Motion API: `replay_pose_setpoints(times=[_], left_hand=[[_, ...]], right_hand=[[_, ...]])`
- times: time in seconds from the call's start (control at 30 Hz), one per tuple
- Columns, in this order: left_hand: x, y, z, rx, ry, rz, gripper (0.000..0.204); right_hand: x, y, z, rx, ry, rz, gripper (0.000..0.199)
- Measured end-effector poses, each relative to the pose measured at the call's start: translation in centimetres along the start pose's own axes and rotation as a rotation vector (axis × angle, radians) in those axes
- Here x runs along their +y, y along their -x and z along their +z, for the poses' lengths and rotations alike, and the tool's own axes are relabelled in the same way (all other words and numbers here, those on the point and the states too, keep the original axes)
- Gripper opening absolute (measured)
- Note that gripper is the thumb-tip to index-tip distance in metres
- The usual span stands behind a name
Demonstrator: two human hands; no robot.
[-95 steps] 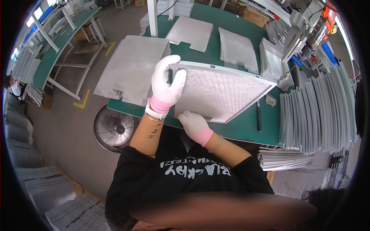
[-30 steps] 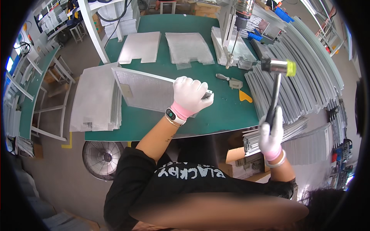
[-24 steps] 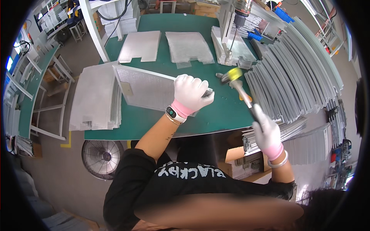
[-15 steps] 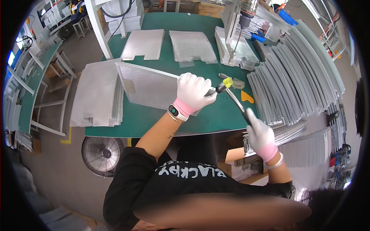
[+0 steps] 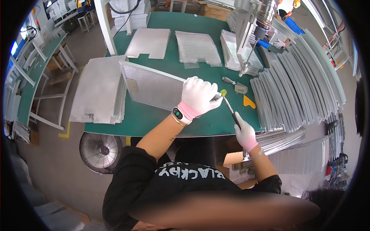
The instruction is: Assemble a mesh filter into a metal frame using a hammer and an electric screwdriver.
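Near the middle of the green table point(image 5: 214, 120), the framed mesh panel point(image 5: 156, 85) stands tilted in front of you, its right end clasped by your left hand point(image 5: 198, 96). Your left fingers are curled tightly over that end, with the thumb reaching toward the right. Your right hand point(image 5: 245, 132) is wrapped around the dark grip of the hammer point(image 5: 233, 112), whose yellow-tipped head is right by the frame's end; whether it touches the metal, you cannot tell from here. The step seems to be a tap on that end, so brace the frame firmly, swing lightly from the wrist, and bring the striking face square to the metal. Your left thumb looks dangerously near the head, and drawing it back along the frame would be wiser. As for direction, the panel's long axis runs slantwise, from its far left corner beside the stack of mesh sheets point(image 5: 98, 90) down to your left fist, nearer you and to the right. The hammer's long axis runs from your right hand away and leftward, its head pointing toward the frame's held end.
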State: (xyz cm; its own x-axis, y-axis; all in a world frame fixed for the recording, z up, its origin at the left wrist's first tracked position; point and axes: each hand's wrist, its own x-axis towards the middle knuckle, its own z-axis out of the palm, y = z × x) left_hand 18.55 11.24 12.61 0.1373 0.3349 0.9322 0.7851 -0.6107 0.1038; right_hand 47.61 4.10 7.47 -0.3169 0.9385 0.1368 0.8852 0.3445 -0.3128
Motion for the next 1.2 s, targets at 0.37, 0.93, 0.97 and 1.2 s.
replay_pose_setpoints(times=[0.37, 0.93, 0.97, 1.2], left_hand=[[0.6, 0.4, -0.7, -0.08, -0.031, -0.054, 0.034], [0.2, -0.2, 1.0, -0.106, 0.041, -0.149, 0.031], [0.3, -0.4, 0.7, -0.092, 0.021, -0.122, 0.032], [0.1, -0.3, 0.7, -0.118, 0.019, -0.122, 0.029]], right_hand=[[-14.9, -21.5, -19.8, 0.827, -0.741, -0.576, 0.083], [-13.8, -22.2, -18.4, 0.383, -1.728, -0.641, 0.024], [-14.9, -21.6, -18.2, 0.739, -1.645, -0.462, 0.029], [-16.8, -19.1, -18.2, 0.618, -1.839, -0.557, 0.04]])
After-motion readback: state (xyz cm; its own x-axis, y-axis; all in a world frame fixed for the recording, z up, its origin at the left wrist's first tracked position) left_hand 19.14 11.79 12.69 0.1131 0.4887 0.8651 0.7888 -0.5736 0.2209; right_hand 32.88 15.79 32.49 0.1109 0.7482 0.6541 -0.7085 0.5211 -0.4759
